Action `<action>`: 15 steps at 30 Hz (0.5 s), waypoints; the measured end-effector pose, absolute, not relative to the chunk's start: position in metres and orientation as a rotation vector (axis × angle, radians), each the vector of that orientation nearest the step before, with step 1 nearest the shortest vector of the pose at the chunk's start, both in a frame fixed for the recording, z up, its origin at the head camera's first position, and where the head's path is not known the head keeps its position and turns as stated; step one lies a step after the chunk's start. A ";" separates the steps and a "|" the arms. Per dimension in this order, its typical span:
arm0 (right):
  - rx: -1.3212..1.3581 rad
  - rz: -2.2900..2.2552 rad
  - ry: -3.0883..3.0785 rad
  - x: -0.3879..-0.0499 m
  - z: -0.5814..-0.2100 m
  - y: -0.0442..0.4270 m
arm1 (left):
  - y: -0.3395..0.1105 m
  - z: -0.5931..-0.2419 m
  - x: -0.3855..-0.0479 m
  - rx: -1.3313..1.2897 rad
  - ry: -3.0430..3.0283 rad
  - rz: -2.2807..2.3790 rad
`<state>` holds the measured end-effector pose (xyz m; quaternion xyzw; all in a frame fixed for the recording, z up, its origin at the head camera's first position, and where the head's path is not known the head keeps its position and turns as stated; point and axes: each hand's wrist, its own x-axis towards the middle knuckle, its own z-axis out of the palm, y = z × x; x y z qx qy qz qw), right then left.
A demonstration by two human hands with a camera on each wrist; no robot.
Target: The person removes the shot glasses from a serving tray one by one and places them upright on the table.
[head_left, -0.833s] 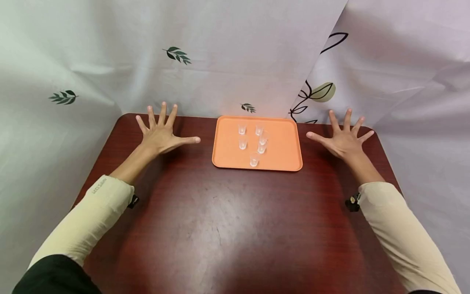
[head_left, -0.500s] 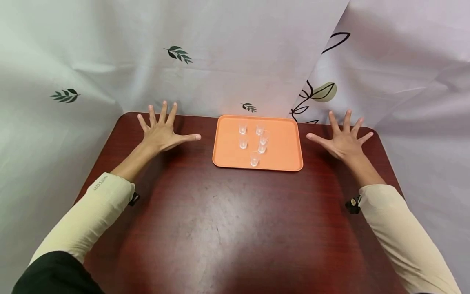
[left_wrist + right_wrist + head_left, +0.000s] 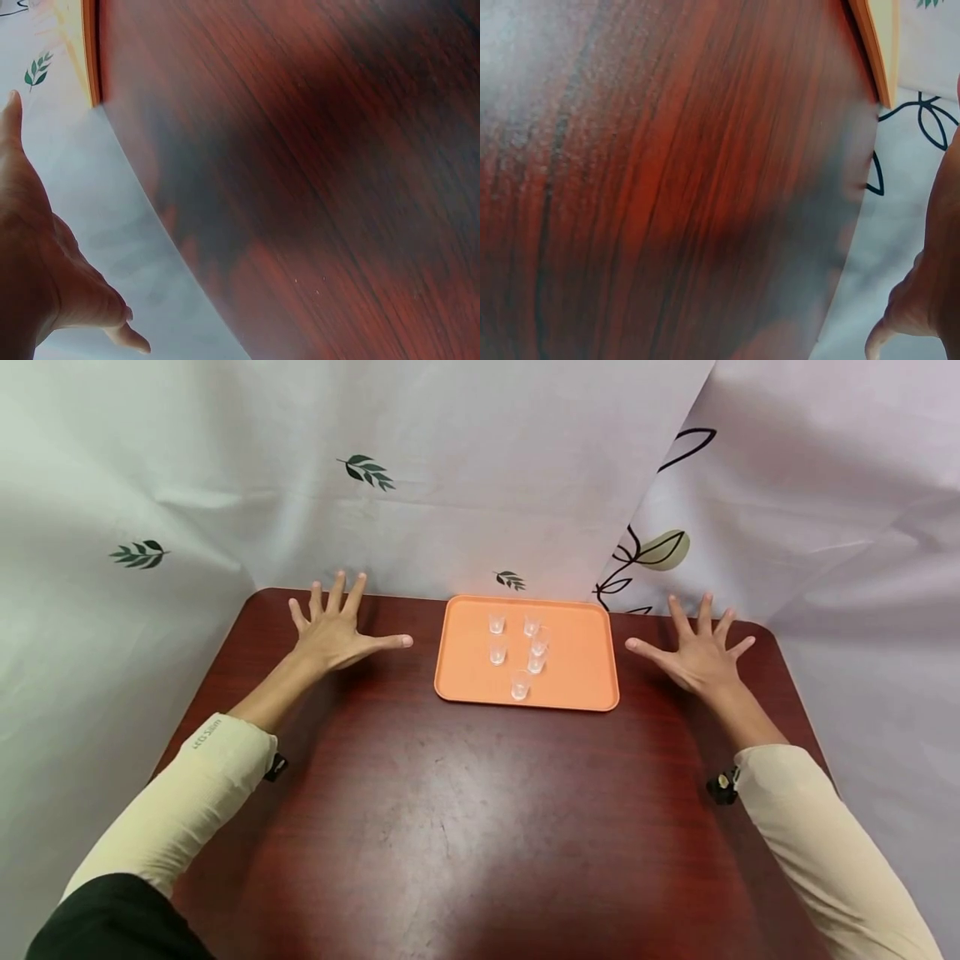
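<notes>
So there's a bunch of small clear cups (image 3: 536,661) on an orange tray (image 3: 577,664), two of them overlapping from the head cam, can't tell if they're actually touching. Tray's sitting near the far edge of the table (image 3: 480,810), right between the hands. Left hand (image 3: 328,639) and right hand (image 3: 703,658) are both spread wide with nothing in them, thumbs pointing in at the tray but not touching it, the right one a bit closer. Pale sleeves (image 3: 213,789) on both arms, dark reddish wood below, whitish leaf-print cloth (image 3: 465,468) behind.
</notes>
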<state>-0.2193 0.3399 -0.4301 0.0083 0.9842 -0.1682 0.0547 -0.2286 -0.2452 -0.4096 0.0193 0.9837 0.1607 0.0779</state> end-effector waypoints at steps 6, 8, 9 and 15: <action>0.024 -0.553 2.981 -0.217 -0.431 0.336 | -0.242 -0.414 -0.227 0.066 2.971 0.550; 0.038 -0.570 2.969 -0.216 -0.431 0.333 | -0.241 -0.416 -0.226 0.073 2.987 0.579; 0.049 -0.581 2.958 -0.215 -0.431 0.331 | -0.240 -0.417 -0.226 0.077 2.995 0.599; 0.059 -0.631 2.923 -0.208 -0.431 0.320 | -0.235 -0.421 -0.221 0.112 3.020 0.717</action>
